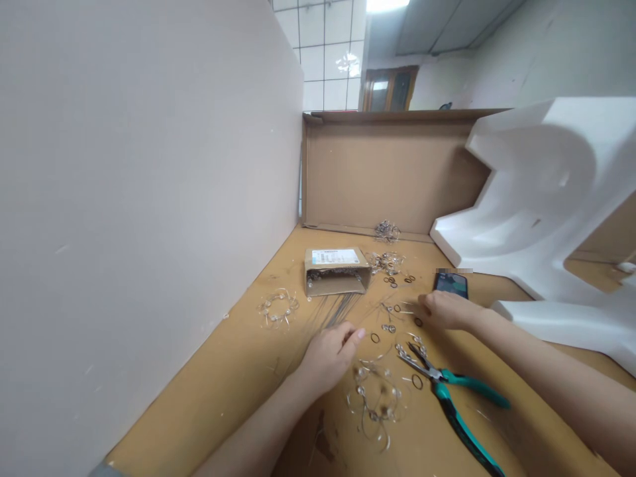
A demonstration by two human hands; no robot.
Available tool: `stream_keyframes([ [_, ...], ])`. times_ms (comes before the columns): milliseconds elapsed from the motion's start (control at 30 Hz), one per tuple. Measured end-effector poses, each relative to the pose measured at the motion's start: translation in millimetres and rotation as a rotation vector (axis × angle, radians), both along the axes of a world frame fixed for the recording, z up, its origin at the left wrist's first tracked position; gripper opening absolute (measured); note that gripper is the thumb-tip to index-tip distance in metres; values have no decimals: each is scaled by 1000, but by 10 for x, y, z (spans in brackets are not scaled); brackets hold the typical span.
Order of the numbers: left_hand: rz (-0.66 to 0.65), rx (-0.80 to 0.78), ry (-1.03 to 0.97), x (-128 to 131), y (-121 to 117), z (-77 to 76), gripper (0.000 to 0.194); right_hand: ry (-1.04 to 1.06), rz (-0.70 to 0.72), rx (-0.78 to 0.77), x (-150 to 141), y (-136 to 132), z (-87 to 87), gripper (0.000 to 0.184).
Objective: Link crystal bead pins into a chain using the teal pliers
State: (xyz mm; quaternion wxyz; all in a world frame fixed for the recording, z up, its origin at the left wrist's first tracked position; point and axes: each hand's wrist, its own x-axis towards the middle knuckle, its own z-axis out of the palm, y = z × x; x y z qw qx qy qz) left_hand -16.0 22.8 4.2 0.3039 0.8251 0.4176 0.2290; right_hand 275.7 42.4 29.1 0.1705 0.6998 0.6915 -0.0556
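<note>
My left hand (pixel 330 352) rests on the wooden table (pixel 228 371) with its fingers curled into a loose pinch, close to a bundle of thin steel wires (pixel 338 308). My right hand (pixel 444 309) lies farther back with fingers bent, touching thin wire and small rings (pixel 397 308); what it holds is too small to name. Between the hands lie small dark rings (pixel 375 338) and beaded wire pieces. A tangle of wire loops with beads (pixel 375 397) sits just in front of my left hand. Teal-handled pliers (pixel 450 391) lie to the right of it.
A small open cardboard box (pixel 335 270) holds wires at the back. A phone (pixel 451 283) lies behind my right hand. A white panel (pixel 149 199) walls the left, a cardboard sheet (pixel 387 172) the back, white foam packing (pixel 536 199) the right. Another beaded loop cluster (pixel 278 308) lies left.
</note>
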Motion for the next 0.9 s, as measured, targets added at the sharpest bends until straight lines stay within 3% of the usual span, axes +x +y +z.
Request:
stream_keyframes([
  [300, 20, 23, -26, 9, 10, -51, 32, 169, -219, -180, 33, -35, 199, 31],
  [433, 41, 61, -66, 9, 59, -114, 28, 205, -277, -184, 43, -162, 307, 32],
  [600, 91, 247, -106, 24, 78, -100, 21, 366, -168, -107, -149, -399, 443, 24],
  [700, -15, 413, -79, 119, -20, 83, 23, 447, -52, -12, -458, -507, 470, 15],
  [800, -165, 604, 101, 281, -118, 280, 17, 495, 67, 89, -764, -559, 509, 16],
  [900, -180, 672, 240, 413, -120, 367, 19, 528, 142, 182, -938, -564, 554, 15],
])
